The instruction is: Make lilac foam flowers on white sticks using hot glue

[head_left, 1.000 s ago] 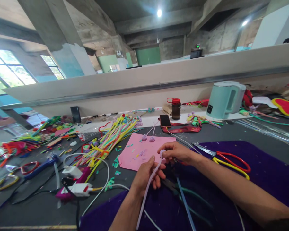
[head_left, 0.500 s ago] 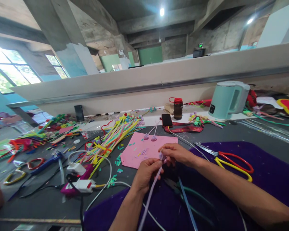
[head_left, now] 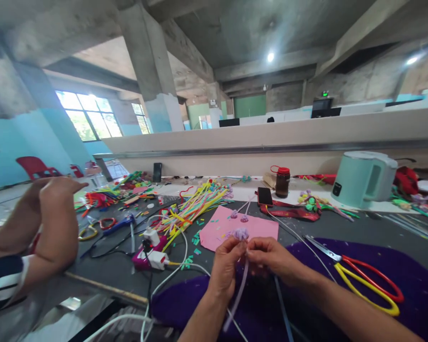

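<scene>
Left hand (head_left: 225, 263) has thumb and fingers squeezed in on the underside of a fluffy lilac tuft of curled fuzzy strands (head_left: 240, 233); right hand (head_left: 271, 256) is pinched narrow just beside it, on the top of a long thin lilac stem (head_left: 240, 295), though fingers hide the exact contact. Tuft sits above the near edge of a flat pink sheet (head_left: 212, 230) on the dark-topped bench (head_left: 214, 280), stem hanging over a deep-purple cloth (head_left: 183, 298) toward the bench's near edge. Main risk, I'd say: uneven pull between the two pinches, tuft twisting or sliding off the stem, join too buried to check. Hard squeezing would probably flatten the curls. Stem's loose lower end could snag on the thin white cable (head_left: 237, 324) passing close by; touching or not, can't tell. Right forearm lies near the long scissors with red and yellow handles (head_left: 337, 258) on the cloth, so an elbow swing might knock them. A careless wrist could also sweep the two small lilac tufts (head_left: 244, 218) off the sheet's far edge
</scene>
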`<state>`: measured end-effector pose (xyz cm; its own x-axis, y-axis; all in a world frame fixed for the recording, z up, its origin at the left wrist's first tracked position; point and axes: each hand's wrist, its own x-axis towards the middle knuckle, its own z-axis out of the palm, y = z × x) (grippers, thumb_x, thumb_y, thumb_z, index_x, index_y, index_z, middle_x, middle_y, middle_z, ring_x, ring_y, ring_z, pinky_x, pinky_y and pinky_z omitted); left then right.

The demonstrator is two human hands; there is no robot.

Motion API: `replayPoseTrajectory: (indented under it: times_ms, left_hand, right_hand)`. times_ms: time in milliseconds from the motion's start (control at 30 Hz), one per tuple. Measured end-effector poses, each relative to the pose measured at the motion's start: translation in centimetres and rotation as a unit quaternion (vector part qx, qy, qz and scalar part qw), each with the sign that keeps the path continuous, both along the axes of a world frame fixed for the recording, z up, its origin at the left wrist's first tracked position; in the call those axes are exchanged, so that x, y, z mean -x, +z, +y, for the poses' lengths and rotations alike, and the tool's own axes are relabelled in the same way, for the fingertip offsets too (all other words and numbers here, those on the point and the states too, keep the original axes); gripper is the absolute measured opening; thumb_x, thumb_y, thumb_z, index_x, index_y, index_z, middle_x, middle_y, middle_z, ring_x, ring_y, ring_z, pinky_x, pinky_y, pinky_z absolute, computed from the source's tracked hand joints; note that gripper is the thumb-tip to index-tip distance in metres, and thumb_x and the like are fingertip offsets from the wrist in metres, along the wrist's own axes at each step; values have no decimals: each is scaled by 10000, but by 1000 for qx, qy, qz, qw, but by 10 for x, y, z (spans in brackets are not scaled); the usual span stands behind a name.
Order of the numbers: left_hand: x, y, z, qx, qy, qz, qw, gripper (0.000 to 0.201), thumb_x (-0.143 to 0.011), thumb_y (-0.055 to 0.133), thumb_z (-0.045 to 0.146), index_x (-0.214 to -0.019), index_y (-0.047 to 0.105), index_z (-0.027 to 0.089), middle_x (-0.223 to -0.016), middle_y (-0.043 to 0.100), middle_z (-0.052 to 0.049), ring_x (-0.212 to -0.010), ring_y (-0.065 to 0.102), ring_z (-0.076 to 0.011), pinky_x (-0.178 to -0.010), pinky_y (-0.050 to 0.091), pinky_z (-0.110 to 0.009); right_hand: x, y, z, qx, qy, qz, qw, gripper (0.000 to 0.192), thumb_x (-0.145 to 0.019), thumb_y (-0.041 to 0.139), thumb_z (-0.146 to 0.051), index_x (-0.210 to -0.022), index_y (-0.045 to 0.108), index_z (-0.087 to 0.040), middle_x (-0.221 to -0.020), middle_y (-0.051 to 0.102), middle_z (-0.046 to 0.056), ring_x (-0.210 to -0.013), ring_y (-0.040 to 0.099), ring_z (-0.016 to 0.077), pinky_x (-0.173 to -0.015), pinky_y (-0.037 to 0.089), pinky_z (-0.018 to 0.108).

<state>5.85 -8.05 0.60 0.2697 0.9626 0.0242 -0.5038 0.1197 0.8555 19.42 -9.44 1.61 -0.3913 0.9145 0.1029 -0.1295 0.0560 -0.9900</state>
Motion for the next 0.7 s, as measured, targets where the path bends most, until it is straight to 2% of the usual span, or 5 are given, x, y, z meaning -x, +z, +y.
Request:
replayPoseTrajectory:
  times_ms: [167, 267, 400, 567, 700]
  left_hand:
    - [8, 21, -25, -42, 16, 46, 998, 208, -599, 739, 311, -686, 641, 150, -533, 561, 29, -361, 432, -62, -375, 366, -200]
    - [13, 29, -38, -55, 19, 15, 998, 173, -599, 746, 261, -687, 659, 140, -586, 594, 5, -471, 514, -91, -461, 421, -207]
    - [18, 33, -53, -21, 24, -30, 999, 177, -579, 768, 211, -715, 697, 122, -619, 626, -7, -540, 526, -79, -524, 432, -180]
    - [34, 31, -60, 41, 62, -106, 992, 145, -577, 775, 201, -670, 690, 130, -694, 658, -9, -604, 574, -91, -576, 466, -186]
    - [53, 31, -61, 60, 77, -176, 980, 153, -564, 785, 184, -664, 684, 129, -714, 660, -11, -701, 605, -118, -635, 495, -216]
  right_hand:
    - [13, 6, -22, 28, 47, 62, 997, 276, -753, 610, -411, -735, 534, -146, -624, 633, 21, -388, 508, 69, -348, 290, 157]
    - [16, 11, -34, -8, 41, 47, 998, 281, -770, 603, -415, -710, 531, -149, -547, 596, -5, -366, 472, 63, -363, 303, 164]
    - [17, 13, -47, -67, 6, 2, 998, 316, -791, 572, -443, -664, 534, -157, -485, 521, -35, -338, 373, 49, -347, 259, 170]
    - [18, 0, -70, -127, -11, -100, 987, 359, -824, 509, -471, -651, 539, -158, -447, 466, -41, -370, 345, 62, -377, 244, 184]
    - [14, -19, -102, -110, -10, -188, 976, 397, -850, 451, -482, -661, 551, -147, -427, 384, -59, -390, 318, 61, -400, 237, 185]
